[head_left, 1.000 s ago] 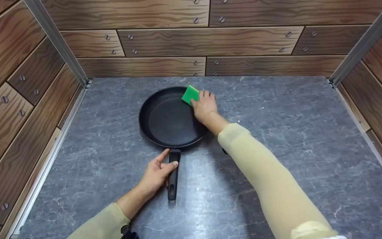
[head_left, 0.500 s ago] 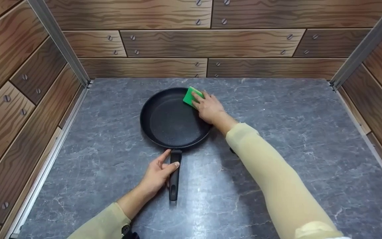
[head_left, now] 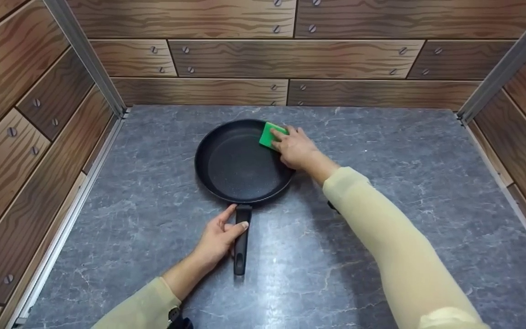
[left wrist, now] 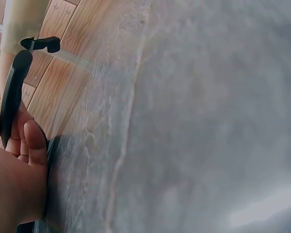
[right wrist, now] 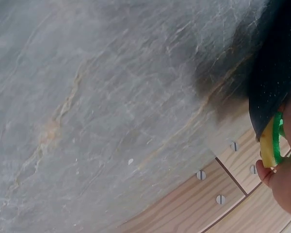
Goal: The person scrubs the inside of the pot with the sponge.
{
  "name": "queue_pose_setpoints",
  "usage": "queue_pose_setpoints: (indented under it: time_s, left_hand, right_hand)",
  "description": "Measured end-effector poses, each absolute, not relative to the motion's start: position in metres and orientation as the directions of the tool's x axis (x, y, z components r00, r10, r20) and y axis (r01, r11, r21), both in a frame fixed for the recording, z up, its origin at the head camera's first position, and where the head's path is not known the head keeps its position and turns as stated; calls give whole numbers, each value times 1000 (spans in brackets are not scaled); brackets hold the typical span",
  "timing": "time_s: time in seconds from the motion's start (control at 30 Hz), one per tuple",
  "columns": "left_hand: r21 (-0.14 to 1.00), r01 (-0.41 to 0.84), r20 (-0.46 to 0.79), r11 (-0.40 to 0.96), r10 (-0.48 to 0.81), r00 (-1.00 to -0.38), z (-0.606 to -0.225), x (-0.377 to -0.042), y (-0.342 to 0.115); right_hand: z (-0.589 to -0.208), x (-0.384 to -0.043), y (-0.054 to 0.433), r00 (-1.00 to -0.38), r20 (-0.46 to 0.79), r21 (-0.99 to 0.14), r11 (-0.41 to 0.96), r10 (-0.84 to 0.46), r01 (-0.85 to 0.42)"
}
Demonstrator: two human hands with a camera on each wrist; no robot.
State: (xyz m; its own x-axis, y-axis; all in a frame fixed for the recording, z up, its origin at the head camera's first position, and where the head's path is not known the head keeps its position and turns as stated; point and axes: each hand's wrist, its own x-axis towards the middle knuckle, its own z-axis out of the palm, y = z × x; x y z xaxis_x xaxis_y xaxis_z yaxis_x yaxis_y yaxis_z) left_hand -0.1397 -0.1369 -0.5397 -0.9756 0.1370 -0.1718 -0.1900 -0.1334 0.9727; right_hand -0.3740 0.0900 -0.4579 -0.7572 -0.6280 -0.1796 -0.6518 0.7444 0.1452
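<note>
A black frying pan point(head_left: 240, 167) sits on the grey marbled tabletop in the head view, its handle point(head_left: 241, 249) pointing toward the person. My left hand point(head_left: 215, 237) grips that handle near the pan, thumb across its top. In the left wrist view the handle point(left wrist: 14, 90) stands between the thumb and curled fingers of the left hand point(left wrist: 19, 179). On the pan's far right rim, my right hand point(head_left: 297, 148) holds a green and yellow sponge point(head_left: 268, 135). The right wrist view shows the sponge point(right wrist: 270, 143) bent over the rim, pinched by the right hand point(right wrist: 286, 170).
Wood-patterned panels point(head_left: 290, 59) stand at the back and both sides of the tabletop point(head_left: 381, 183). Metal posts point(head_left: 85, 55) rise at the rear corners. A metal strip point(head_left: 62, 224) runs along the left edge.
My right hand and the sponge have shifted slightly right and nearer along the rim, with the fingers spread more over the green side. The left hand keeps its grip on the handle.
</note>
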Motion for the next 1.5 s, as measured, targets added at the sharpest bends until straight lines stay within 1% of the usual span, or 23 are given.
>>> queue_pose_setpoints:
  time_s: [0.27,0.7,1.0,1.3,1.5]
  left_hand:
    - [971,-195,-176,-137,138,-975,-539,-139,-137]
    - [965,-213,-192,-154,144,-971,-539,-137,-136]
    - [965,-209,-188,-156,140,-972,-537,-138,-137]
    - [969,-202,-182,-143,142,-973,-538,-138,-137]
    - [969,-202,-181,-141,148,-972,-538,-137,-137]
  right_hand:
    - [-452,-372,98,-728,-190,139,716,-658,-684]
    - [-444,-364,107,-720,-237,129,713,-652,-689]
    - [-440,-359,110,-711,-230,141,700,-664,-700]
    - [-441,-352,116,-695,-186,130,684,-695,-718]
    - [-441,-347,117,-694,-196,126,684,-693,-719]
